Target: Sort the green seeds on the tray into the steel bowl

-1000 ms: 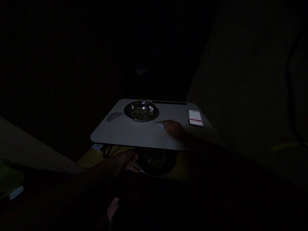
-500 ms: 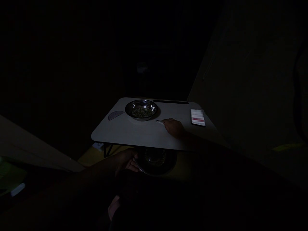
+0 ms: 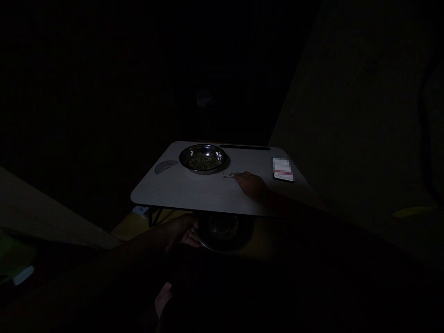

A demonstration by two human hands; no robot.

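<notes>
My left hand (image 3: 189,231) is closed on the rim of a metal bowl (image 3: 227,247) below the near table edge. Small greenish bits lie inside this bowl, partly lost in the dark. On the white table my right hand (image 3: 251,185) rests palm down, fingers together. A thin white piece (image 3: 229,176) sticks out from its fingertips, too dim to name, with a few dark specks beside it. Left of and beyond that hand stands a second shiny metal bowl (image 3: 183,158), holding many small greenish pieces (image 3: 204,162) that look like seeds or chopped pods.
The white folding table (image 3: 166,194) has a dark slot (image 3: 244,147) along its far edge. A protractor-shaped half disc (image 3: 165,166) lies at its left, and a phone-like device (image 3: 283,169) with a blurred bright screen at its right. A pale wall (image 3: 347,115) rises on the right.
The white piece at my right fingertips shows less, and dark specks now appear beside it. My left hand stays on the lower bowl. The view has shifted slightly.
</notes>
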